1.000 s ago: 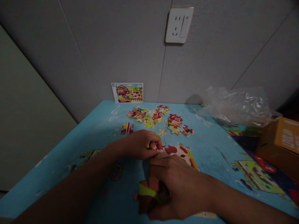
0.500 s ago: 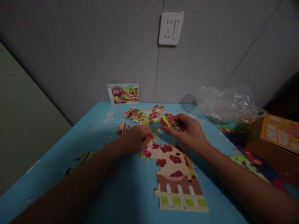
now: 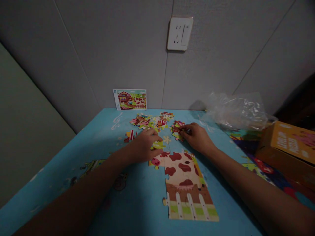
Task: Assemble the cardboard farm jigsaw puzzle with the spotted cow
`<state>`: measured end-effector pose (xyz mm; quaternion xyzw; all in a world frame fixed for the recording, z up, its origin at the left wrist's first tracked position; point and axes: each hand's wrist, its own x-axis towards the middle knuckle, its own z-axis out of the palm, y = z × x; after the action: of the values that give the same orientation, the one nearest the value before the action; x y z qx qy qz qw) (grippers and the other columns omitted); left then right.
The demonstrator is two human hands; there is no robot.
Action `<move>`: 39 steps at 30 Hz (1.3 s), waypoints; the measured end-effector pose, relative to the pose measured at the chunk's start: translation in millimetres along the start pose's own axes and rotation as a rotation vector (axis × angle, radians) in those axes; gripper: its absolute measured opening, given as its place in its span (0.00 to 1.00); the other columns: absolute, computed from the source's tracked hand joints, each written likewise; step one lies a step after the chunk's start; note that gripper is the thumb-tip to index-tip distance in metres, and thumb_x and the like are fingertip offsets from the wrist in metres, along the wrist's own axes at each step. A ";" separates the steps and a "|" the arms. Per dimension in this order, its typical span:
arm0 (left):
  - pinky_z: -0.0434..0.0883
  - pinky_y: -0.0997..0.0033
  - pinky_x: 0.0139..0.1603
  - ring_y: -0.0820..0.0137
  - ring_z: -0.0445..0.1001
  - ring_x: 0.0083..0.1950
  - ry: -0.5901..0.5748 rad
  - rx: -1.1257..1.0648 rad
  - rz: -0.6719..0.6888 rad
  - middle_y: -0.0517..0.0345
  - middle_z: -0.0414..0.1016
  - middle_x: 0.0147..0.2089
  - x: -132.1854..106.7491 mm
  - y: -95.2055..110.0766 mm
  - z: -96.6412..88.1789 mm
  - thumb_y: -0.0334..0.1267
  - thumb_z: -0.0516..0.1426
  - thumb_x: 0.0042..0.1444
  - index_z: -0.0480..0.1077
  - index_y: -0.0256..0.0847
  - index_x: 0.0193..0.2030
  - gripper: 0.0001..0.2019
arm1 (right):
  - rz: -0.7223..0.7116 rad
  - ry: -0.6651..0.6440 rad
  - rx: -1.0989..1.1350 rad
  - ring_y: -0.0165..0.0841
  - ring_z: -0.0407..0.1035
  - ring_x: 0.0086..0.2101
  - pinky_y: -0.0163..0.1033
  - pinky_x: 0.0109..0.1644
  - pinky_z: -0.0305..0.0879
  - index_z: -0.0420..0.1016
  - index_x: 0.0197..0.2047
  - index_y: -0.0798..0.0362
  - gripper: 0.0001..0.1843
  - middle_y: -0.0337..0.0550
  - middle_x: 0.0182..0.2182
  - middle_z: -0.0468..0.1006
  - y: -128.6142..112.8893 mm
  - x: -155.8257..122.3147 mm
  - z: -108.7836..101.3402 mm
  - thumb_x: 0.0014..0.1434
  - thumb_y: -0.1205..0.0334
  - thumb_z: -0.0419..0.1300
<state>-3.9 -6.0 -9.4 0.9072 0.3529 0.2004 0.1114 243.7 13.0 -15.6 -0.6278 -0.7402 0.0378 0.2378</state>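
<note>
My left hand (image 3: 145, 146) is low over the table, thumb and fingers apart around a green puzzle piece (image 3: 157, 145) just above the cow's head. I see no grip on that piece. My right hand (image 3: 198, 137) pinches a brown puzzle piece (image 3: 176, 129) at the small right-hand pile, its fingertips partly hidden. Nearer me lies a joined puzzle section (image 3: 185, 185) with a brown-spotted cow and a white fence. Beyond my left hand is a heap of loose puzzle pieces (image 3: 142, 120), and a red-striped piece (image 3: 130, 135) sits by my left wrist.
A farm picture card (image 3: 131, 99) leans on the wall at the back of the blue table (image 3: 137, 200). To the right are a clear plastic bag (image 3: 238, 111) and an orange box (image 3: 290, 141). A socket plate (image 3: 180, 33) is on the wall.
My right hand has lowered the brown piece onto the small pile at the right. My left hand's curled fingers have spread, showing the green piece between them.
</note>
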 end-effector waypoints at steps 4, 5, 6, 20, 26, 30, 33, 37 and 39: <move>0.67 0.58 0.54 0.62 0.70 0.49 -0.003 -0.024 0.024 0.47 0.71 0.46 1.0 1.2 -1.7 0.40 0.61 0.55 0.74 0.37 0.47 0.15 | 0.010 0.049 0.040 0.34 0.73 0.37 0.36 0.44 0.64 0.82 0.42 0.55 0.13 0.49 0.40 0.79 -1.8 0.0 -1.5 0.59 0.70 0.56; 0.67 0.58 0.54 0.62 0.70 0.48 -0.006 -0.028 0.024 0.47 0.71 0.46 1.0 1.6 -2.1 0.40 0.61 0.55 0.74 0.36 0.47 0.14 | 0.023 0.064 0.057 0.34 0.73 0.37 0.37 0.44 0.65 0.82 0.41 0.55 0.14 0.48 0.40 0.80 -2.6 0.0 -1.9 0.59 0.71 0.55; 0.67 0.58 0.55 0.62 0.70 0.49 -0.008 -0.030 0.021 0.47 0.71 0.46 1.0 1.9 -2.4 0.40 0.61 0.55 0.74 0.36 0.47 0.14 | 0.037 0.079 0.074 0.35 0.74 0.38 0.37 0.45 0.65 0.82 0.40 0.55 0.14 0.48 0.39 0.81 -3.6 0.0 -2.3 0.59 0.71 0.55; 0.67 0.59 0.55 0.62 0.70 0.49 0.001 -0.034 -0.010 0.48 0.72 0.45 1.9 2.5 -2.1 0.36 0.61 0.54 0.75 0.36 0.47 0.13 | 0.069 0.023 0.099 0.33 0.71 0.27 0.36 0.36 0.62 0.82 0.42 0.53 0.16 0.44 0.31 0.82 -8.2 -1.8 -3.3 0.56 0.67 0.54; 0.67 0.58 0.54 0.62 0.71 0.48 0.006 -0.039 0.002 0.48 0.72 0.45 1.4 1.1 -1.9 0.35 0.61 0.54 0.74 0.36 0.46 0.13 | 0.059 0.036 0.076 0.35 0.72 0.30 0.38 0.38 0.64 0.82 0.40 0.53 0.15 0.45 0.33 0.82 -10.5 -1.6 -5.0 0.56 0.66 0.54; 0.67 0.58 0.54 0.62 0.71 0.48 0.012 -0.050 -0.005 0.48 0.72 0.44 1.4 1.7 -2.4 0.35 0.61 0.54 0.75 0.36 0.46 0.12 | 0.049 0.080 0.075 0.38 0.74 0.38 0.40 0.44 0.65 0.82 0.41 0.53 0.15 0.47 0.41 0.82 -12.0 -1.7 -5.4 0.55 0.67 0.56; 0.68 0.59 0.54 0.63 0.71 0.48 0.020 -0.061 -0.008 0.49 0.72 0.44 1.2 0.8 -1.6 0.35 0.61 0.54 0.75 0.37 0.45 0.12 | 0.026 0.111 0.094 0.40 0.73 0.42 0.42 0.48 0.64 0.81 0.41 0.53 0.13 0.47 0.40 0.82 -13.0 -2.0 -4.9 0.55 0.67 0.57; 0.68 0.60 0.54 0.64 0.70 0.47 0.023 -0.069 -0.009 0.49 0.71 0.44 0.9 -2.1 0.2 0.37 0.61 0.55 0.75 0.37 0.45 0.12 | 0.018 0.059 0.089 0.40 0.73 0.41 0.42 0.47 0.64 0.81 0.40 0.54 0.12 0.46 0.37 0.82 -14.8 -1.9 -4.8 0.56 0.67 0.57; 0.68 0.60 0.54 0.64 0.70 0.48 0.025 -0.068 -0.008 0.49 0.71 0.45 1.0 -3.2 0.5 0.37 0.60 0.55 0.75 0.37 0.46 0.12 | 0.016 0.027 0.076 0.40 0.73 0.42 0.42 0.47 0.64 0.81 0.40 0.54 0.12 0.46 0.38 0.81 -15.4 -1.5 -4.9 0.55 0.68 0.57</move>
<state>-5.0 -3.0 -10.8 0.8989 0.3507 0.2230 0.1385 231.8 7.2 -6.3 -0.6247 -0.7300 0.0592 0.2710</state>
